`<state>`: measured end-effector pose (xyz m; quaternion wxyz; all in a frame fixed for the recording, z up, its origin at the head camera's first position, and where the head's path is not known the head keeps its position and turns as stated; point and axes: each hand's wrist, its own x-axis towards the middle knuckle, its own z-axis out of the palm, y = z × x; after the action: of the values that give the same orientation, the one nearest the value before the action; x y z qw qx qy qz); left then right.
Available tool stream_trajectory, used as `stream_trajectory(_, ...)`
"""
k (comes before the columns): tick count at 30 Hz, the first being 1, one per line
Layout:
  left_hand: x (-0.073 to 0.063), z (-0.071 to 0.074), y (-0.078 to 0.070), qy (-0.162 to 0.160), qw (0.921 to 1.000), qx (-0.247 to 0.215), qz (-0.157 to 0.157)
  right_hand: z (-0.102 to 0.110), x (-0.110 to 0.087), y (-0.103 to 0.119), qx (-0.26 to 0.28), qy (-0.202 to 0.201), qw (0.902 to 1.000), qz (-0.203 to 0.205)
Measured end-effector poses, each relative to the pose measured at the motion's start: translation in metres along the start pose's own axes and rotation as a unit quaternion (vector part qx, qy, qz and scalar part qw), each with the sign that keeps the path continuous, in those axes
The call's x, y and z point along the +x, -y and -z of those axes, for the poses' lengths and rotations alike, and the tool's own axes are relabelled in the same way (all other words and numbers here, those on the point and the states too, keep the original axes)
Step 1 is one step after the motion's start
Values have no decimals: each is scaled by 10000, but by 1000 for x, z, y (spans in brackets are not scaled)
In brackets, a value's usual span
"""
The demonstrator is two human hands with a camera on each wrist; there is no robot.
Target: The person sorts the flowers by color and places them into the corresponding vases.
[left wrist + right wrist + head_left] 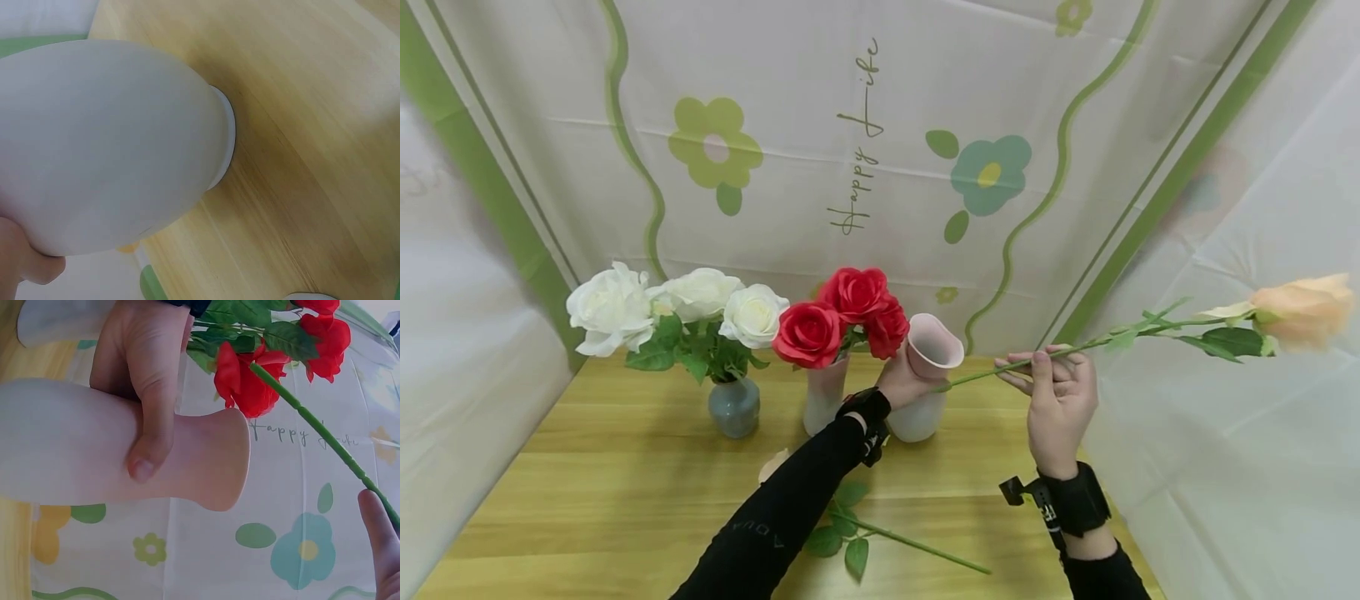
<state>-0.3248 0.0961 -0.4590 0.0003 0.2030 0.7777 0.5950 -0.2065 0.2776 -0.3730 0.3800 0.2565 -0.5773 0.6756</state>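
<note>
My left hand (904, 383) grips the neck of a white vase with a pinkish flared mouth (919, 418), its thumb across the front in the right wrist view. The vase stands on the wooden table, and no flower shows in its mouth. At the right, my right hand (1063, 408) pinches the green stem of a peach rose (1303, 311) between thumb and fingers. That rose lies nearly level in the air, bloom to the right. Its cut stem end (265, 376) points left, close by the vase neck in the head view and overlapping red petals in the right wrist view.
Left of the held vase, red roses (808, 335) fill a similar vase (824, 398). Farther left, white roses (700, 293) stand in a small grey-blue vase (734, 408). A leafy stem (925, 548) lies in front, its peach bloom (772, 465) partly behind my left forearm. Printed cloth hangs behind.
</note>
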Motion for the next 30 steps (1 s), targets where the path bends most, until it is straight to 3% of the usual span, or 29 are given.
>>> stream_trajectory(14,0,0,2,74,9996,-273,18,-6,15,-13,424,-624,9971,-13)
stream_trajectory(19,-3,2,-3,94,9996,-265,31,-10,13,-19,126,-858,9962,102)
stream_trajectory(30,-3,1,-2,33,9995,-299,-6,-20,11,-34,-549,-208,9983,8)
